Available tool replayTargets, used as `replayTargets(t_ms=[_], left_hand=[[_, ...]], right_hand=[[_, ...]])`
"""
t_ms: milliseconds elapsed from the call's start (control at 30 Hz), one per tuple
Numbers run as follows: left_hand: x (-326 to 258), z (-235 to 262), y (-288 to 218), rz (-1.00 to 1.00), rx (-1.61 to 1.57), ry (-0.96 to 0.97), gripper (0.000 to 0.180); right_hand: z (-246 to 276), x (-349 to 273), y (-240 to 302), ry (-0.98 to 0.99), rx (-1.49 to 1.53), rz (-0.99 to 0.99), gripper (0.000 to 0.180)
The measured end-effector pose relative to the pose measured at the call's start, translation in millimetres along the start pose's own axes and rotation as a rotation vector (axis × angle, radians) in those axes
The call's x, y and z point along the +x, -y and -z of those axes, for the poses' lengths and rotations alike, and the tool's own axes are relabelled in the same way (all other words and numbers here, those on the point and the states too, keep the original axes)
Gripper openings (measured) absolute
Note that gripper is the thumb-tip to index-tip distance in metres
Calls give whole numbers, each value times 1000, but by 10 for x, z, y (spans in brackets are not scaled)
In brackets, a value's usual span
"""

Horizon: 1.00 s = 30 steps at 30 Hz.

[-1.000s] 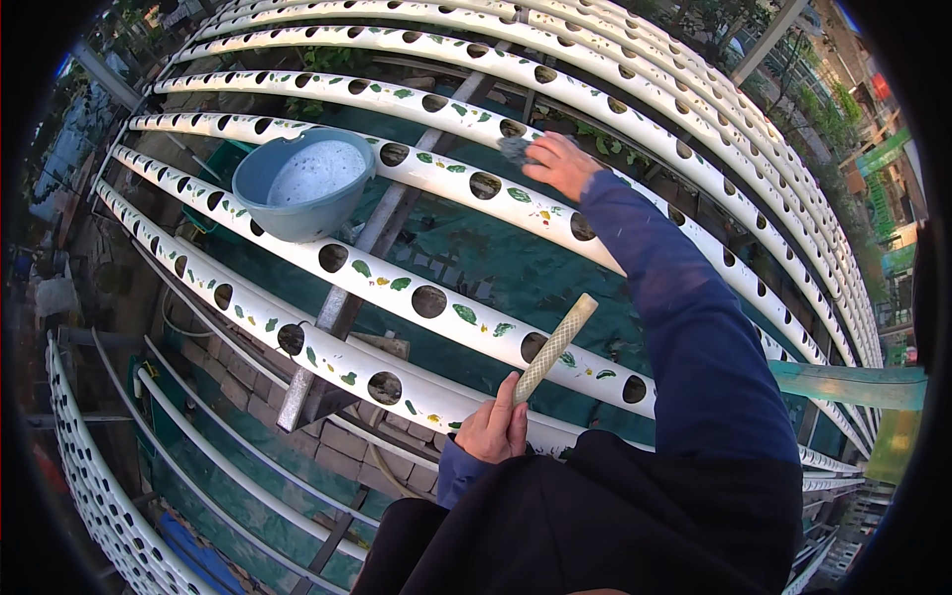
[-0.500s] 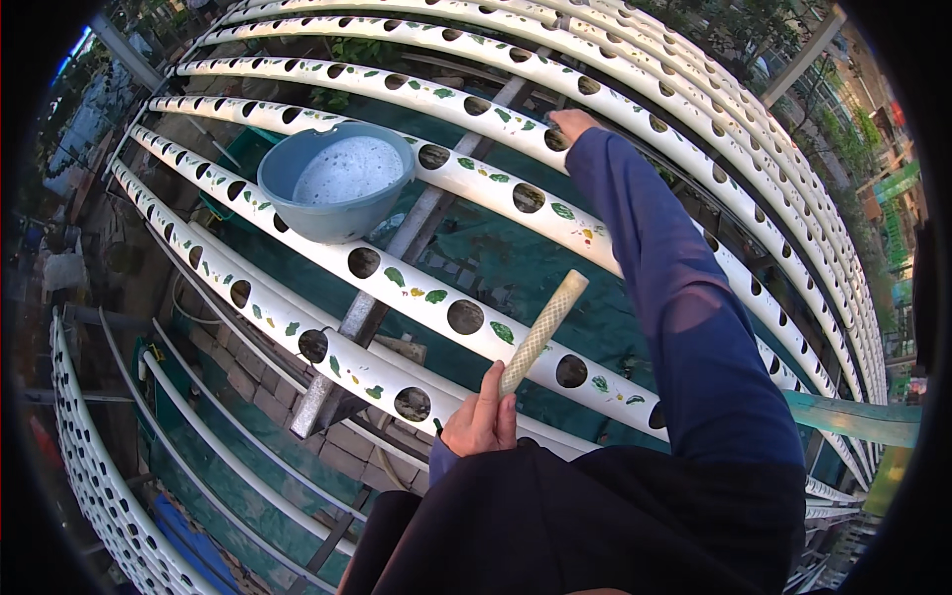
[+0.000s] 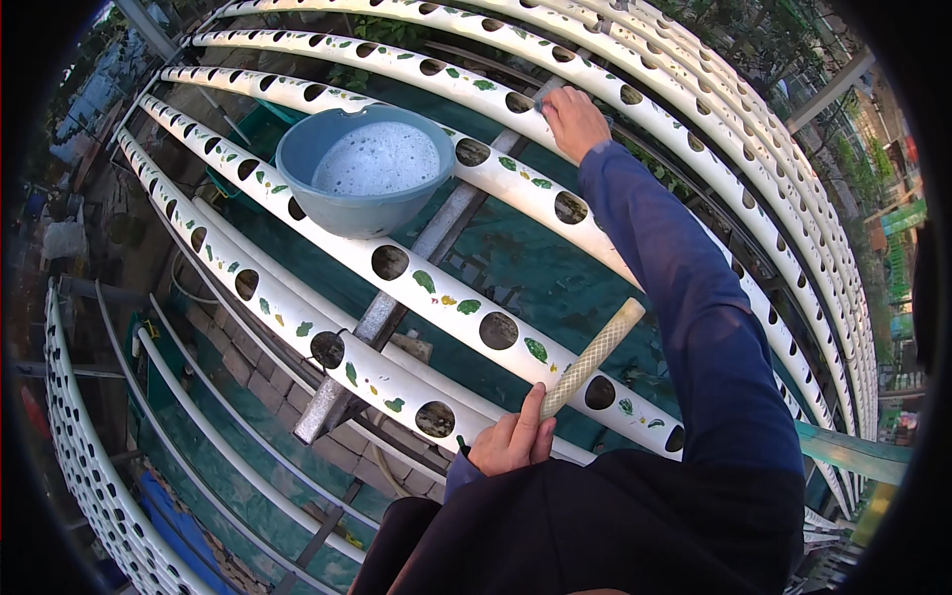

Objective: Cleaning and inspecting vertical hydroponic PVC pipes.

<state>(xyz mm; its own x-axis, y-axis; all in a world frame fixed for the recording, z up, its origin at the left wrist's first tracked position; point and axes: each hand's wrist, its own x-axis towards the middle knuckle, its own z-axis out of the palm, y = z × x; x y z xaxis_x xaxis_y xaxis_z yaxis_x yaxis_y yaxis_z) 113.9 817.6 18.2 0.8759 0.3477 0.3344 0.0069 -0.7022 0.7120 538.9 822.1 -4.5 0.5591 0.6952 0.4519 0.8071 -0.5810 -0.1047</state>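
Observation:
My left hand (image 3: 513, 442) holds a short length of cream braided hose (image 3: 595, 359), its far end sticking up over the nearer white pipe (image 3: 451, 309). My right arm reaches far forward. At its end my right hand (image 3: 577, 121) presses a small grey pad (image 3: 548, 96) to the top of another white pipe (image 3: 486, 87), just right of a round hole; the fingers partly cover the pad. A blue-grey basin (image 3: 347, 208) of sudsy water rests across two pipes, left of my hands.
Many rows of white pipes with round holes and painted leaf patterns spread ahead. A metal crossbar (image 3: 421, 260) supports them. Green sheeting (image 3: 506, 263) lies below, beside paving bricks (image 3: 268, 382). A teal rail (image 3: 853, 451) stands at right.
The view has shifted, so basin and pipes appear farther right. My right hand has moved a little left along its pipe with the grey pad. My left hand keeps hold of the hose.

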Motion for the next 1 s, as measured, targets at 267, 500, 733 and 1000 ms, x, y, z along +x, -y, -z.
replayTargets(t_ms=[267,500,733,1000], left_hand=[[-35,-6,-43,-28,-28,-36,39],[-23,15,-131,5,-3,-32,38],[13,45,-180,34,-50,29,33],[-17,152,-194,104,-21,109,31]], right_hand=[[-3,-227,214,1,-452,615,14],[170,-578,35,116,-634,585,14],[852,-1056,-115,463,-610,263,12],[1373,302,1305,363,374,228,21]])
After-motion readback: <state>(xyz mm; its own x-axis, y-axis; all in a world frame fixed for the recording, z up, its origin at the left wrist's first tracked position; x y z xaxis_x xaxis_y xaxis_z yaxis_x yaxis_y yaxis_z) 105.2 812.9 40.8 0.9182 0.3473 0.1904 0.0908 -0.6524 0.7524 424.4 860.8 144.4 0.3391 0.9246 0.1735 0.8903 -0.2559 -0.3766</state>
